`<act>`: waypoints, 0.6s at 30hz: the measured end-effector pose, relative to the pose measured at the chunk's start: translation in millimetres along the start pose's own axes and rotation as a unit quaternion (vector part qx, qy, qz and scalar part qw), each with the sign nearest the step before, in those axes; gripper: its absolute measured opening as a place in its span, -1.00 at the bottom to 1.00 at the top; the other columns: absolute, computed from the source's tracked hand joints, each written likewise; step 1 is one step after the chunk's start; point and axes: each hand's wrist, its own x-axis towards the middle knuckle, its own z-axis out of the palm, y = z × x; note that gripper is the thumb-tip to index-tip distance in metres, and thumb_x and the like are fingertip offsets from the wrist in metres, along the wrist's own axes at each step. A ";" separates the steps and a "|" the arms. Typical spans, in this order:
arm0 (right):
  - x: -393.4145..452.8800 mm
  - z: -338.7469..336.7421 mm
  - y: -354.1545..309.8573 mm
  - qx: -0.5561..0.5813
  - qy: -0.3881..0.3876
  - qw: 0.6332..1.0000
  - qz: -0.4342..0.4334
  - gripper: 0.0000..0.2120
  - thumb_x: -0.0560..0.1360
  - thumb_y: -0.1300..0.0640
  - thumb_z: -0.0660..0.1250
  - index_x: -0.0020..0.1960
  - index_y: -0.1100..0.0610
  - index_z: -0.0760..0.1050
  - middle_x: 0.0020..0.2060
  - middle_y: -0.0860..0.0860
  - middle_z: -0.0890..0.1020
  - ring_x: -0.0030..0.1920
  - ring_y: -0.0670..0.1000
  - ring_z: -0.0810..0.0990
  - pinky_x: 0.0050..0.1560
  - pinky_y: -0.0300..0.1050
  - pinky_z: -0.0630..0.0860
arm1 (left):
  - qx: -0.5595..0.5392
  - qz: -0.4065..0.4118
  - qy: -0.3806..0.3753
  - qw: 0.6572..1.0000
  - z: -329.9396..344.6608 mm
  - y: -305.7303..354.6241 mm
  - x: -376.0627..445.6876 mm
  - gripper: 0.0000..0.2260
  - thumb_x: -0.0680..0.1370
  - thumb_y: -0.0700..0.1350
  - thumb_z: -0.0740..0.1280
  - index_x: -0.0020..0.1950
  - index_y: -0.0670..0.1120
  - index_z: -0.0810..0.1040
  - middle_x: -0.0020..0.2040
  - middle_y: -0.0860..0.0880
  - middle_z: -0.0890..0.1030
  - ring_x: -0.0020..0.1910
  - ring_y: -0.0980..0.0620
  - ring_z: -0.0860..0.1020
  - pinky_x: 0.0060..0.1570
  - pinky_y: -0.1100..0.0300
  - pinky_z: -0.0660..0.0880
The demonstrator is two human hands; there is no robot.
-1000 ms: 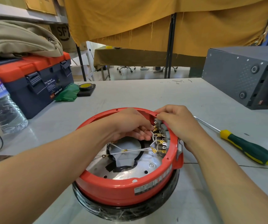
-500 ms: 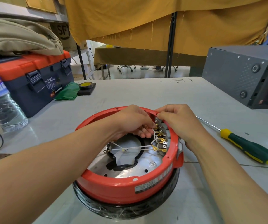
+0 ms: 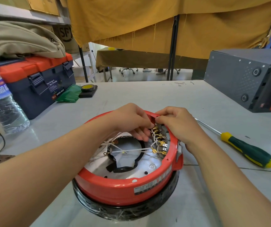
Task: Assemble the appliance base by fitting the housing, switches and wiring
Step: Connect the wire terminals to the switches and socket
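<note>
Round appliance base, nearest the viewer on a pale grey table [image 3: 147,99]: a glossy red plastic housing [image 3: 115,189], ring-shaped and open on top, with a white rating label on its front wall, seated on a black rim [image 3: 123,212] wrapped in wrinkled clear film. Inside, a dull silver metal plate [image 3: 131,173] with small holes, a black curved strip around a central opening, and thin white wires [image 3: 131,150] ending in brass spade connectors. At the far right inner wall, a row of brass terminals [image 3: 160,138] on a grey switch block. Left hand [image 3: 131,122] reaches over the far rim, fingers curled down into the housing, fingertips pinching at the top of the terminal row; exactly what they hold is hidden. Right hand [image 3: 179,125] lies over the right rim, fingers curled, thumb and forefinger pinched at the same top terminal, touching the left fingertips. Right of the hands, apart from them: a screwdriver [image 3: 246,149] with a slim steel shaft and green-and-yellow rubbery handle. Far right: a dark grey metal box [image 3: 239,76]. Far left of the hands: a clear ribbed water bottle [image 3: 2,102], a navy toolbox [image 3: 38,81] with orange lid under a folded khaki cloth [image 3: 20,40], a green rag [image 3: 69,95], a tape roll [image 3: 88,87]. Beyond: a mustard fabric curtain [image 3: 147,18].
</note>
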 end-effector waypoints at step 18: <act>0.1 -0.7 -0.8 -0.019 0.001 1.000 0.003 -0.87 0.43 0.22 0.35 -0.13 0.04 0.64 -0.30 -0.02 0.68 -0.33 -0.11 0.58 -0.31 -0.28 0.43 | 0.130 0.108 -0.007 0.986 12.1 -5.5 -11.5 -0.97 0.47 -0.19 0.42 -0.17 -0.14 0.64 -0.39 -0.03 0.63 -0.43 0.19 0.57 -0.38 0.40 0.46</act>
